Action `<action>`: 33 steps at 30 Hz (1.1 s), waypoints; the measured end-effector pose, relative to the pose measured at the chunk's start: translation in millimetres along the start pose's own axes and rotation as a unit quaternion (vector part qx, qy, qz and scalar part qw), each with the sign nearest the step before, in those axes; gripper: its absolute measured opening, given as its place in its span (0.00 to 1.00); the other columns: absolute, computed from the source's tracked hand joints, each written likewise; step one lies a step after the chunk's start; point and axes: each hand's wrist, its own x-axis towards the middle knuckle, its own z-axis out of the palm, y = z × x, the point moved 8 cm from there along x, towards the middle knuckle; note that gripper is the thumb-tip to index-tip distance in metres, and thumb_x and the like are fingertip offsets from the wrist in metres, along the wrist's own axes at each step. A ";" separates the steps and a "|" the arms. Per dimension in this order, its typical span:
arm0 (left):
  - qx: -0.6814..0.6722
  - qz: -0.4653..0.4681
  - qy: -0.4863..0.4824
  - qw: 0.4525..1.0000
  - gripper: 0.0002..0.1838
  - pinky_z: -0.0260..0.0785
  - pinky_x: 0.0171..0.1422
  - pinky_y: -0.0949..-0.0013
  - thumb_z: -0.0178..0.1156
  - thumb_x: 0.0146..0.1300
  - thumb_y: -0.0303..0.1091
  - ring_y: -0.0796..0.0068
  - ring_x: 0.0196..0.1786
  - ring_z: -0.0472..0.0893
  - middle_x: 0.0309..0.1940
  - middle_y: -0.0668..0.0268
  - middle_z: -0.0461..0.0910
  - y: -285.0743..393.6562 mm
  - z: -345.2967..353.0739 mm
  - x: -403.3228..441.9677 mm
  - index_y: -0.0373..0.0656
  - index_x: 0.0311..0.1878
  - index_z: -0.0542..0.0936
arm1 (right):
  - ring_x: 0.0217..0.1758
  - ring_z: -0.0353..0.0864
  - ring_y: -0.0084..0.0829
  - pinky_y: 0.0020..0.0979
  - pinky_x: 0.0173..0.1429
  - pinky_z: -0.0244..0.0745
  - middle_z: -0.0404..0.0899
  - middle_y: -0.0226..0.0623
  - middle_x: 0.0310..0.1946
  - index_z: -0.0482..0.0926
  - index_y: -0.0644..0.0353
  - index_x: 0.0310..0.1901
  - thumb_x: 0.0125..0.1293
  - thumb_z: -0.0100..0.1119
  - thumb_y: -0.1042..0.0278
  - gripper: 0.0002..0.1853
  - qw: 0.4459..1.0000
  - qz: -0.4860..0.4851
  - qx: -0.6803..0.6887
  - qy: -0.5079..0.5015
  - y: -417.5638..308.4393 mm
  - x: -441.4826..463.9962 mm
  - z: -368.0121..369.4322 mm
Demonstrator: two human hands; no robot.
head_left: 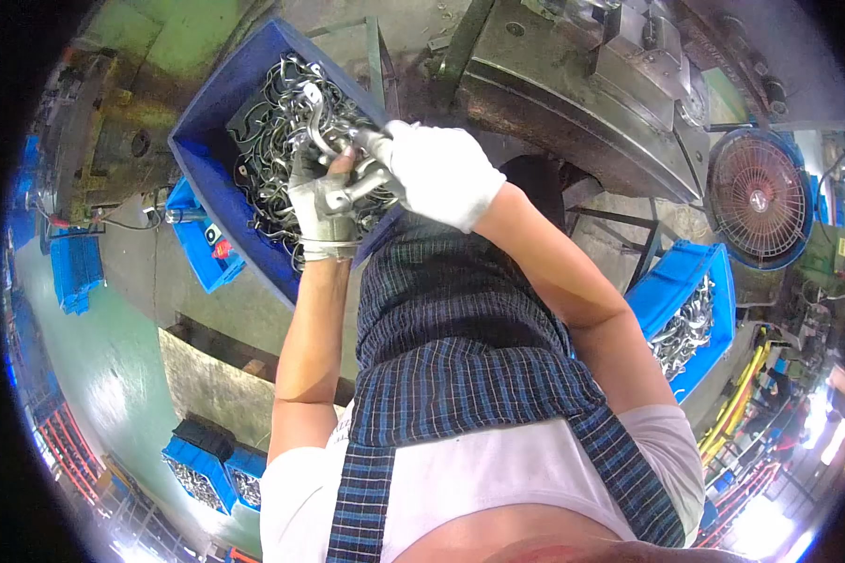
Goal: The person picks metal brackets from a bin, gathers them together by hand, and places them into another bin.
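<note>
Where the two hands come together over the bin, the hooks (315,117) are smooth, silvery metal, bent into slim curves with flattened ends. Closed round a few of them, the fingers of the left hand (327,214) sit in a pale fabric glove, its thumb tip bare. A thicker, white glove covers the right hand (448,175), which is at the other ends of these pieces; its fingers are mostly hidden, so I cannot tell how tightly they close.

Below lies the bin (212,122), deep, blue and straight-walled, holding a tangled heap of similar hooks. The right hand covers part of its rim. Beside it, a blue tray (187,251) holds a small red item. Another blue crate (668,285), to the right, contains more shiny metal pieces.

A checked apron (469,380) fills the space between the forearms. Beyond the right hand stands a heavy, worn steel machine (554,108), with a round, wire-caged fan (759,199) farther right.
</note>
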 end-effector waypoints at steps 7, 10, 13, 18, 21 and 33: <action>0.059 -0.146 0.048 0.986 0.20 0.69 0.32 0.68 0.61 0.44 0.26 0.70 0.33 0.76 0.32 0.63 0.76 -28.6 -59.1 39.4 0.38 0.44 0.72 | 0.29 0.77 0.33 0.29 0.35 0.71 0.77 0.40 0.27 0.74 0.60 0.39 0.52 0.55 0.73 0.11 0.958 0.045 0.281 -0.030 40.8 -64.7 20.2; -0.090 -0.306 -0.027 0.947 0.11 0.67 0.25 0.72 0.58 0.48 0.30 0.71 0.26 0.74 0.26 0.64 0.74 -69.1 -79.7 38.1 0.41 0.37 0.72 | 0.35 0.78 0.28 0.28 0.40 0.72 0.79 0.44 0.31 0.72 0.69 0.41 0.51 0.57 0.76 0.15 0.837 0.174 0.480 0.197 98.5 -137.7 -5.2; -0.108 -0.424 0.014 0.899 0.07 0.63 0.19 0.78 0.57 0.50 0.32 0.74 0.20 0.70 0.24 0.64 0.74 -95.9 -83.7 30.0 0.42 0.31 0.70 | 0.28 0.77 0.25 0.26 0.33 0.71 0.78 0.39 0.27 0.73 0.69 0.39 0.57 0.53 0.66 0.14 0.832 0.186 0.356 0.384 110.3 -192.3 -72.1; -0.090 -0.393 0.074 0.912 0.06 0.63 0.19 0.74 0.57 0.51 0.31 0.70 0.19 0.72 0.21 0.63 0.74 -87.2 -46.2 6.3 0.42 0.27 0.71 | 0.23 0.72 0.19 0.18 0.24 0.66 0.76 0.32 0.30 0.73 0.64 0.41 0.62 0.48 0.71 0.09 0.659 0.279 0.358 0.599 182.4 -240.7 -85.0; -0.105 -0.415 -0.006 0.904 0.06 0.63 0.19 0.74 0.56 0.52 0.33 0.70 0.20 0.72 0.21 0.63 0.74 -87.3 -24.0 3.8 0.42 0.27 0.71 | 0.27 0.73 0.18 0.20 0.25 0.69 0.75 0.31 0.29 0.73 0.63 0.44 0.60 0.52 0.74 0.10 0.700 0.281 0.256 0.605 212.8 -233.2 -84.6; -0.159 -0.392 -0.101 0.900 0.07 0.70 0.35 0.72 0.55 0.53 0.33 0.71 0.34 0.75 0.32 0.63 0.76 -69.9 5.6 8.9 0.44 0.36 0.72 | 0.32 0.70 0.17 0.19 0.35 0.65 0.75 0.28 0.29 0.75 0.63 0.43 0.57 0.52 0.77 0.11 0.722 0.352 0.166 0.572 220.4 -239.0 -92.4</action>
